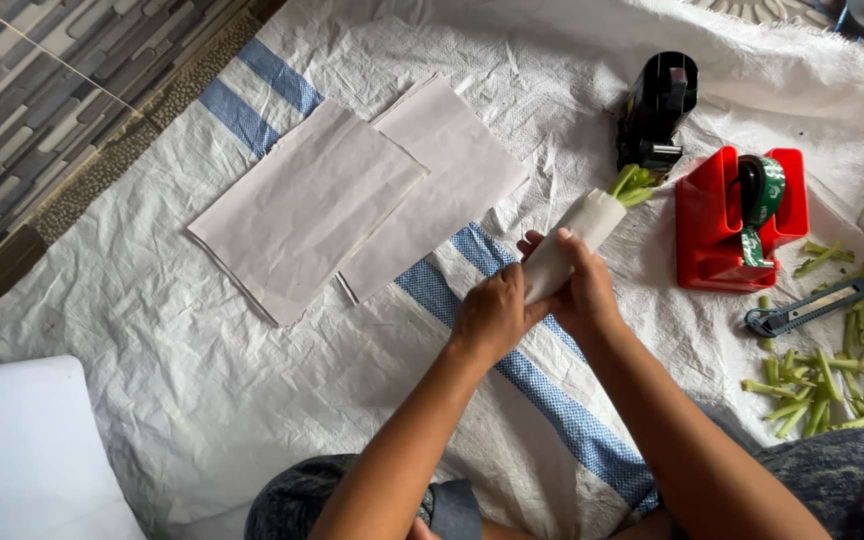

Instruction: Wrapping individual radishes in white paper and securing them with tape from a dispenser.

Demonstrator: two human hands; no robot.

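Note:
Both my hands grip a bundle of green stalks rolled in white paper (577,232). Green stalk ends (634,185) stick out of the roll's far end, close to a black tape dispenser (657,108). My left hand (492,315) clasps the near end of the roll. My right hand (577,290) wraps around the roll just beyond it. The roll points up and to the right, lifted above the white woven sheet (202,400).
Two stacks of white paper sheets (312,205) (442,175) lie to the left. A red tape dispenser with green tape (742,215) stands right of the roll. A utility knife (802,310) and several cut green stalk pieces (832,385) lie at the right. Tiled floor (42,90) is at far left.

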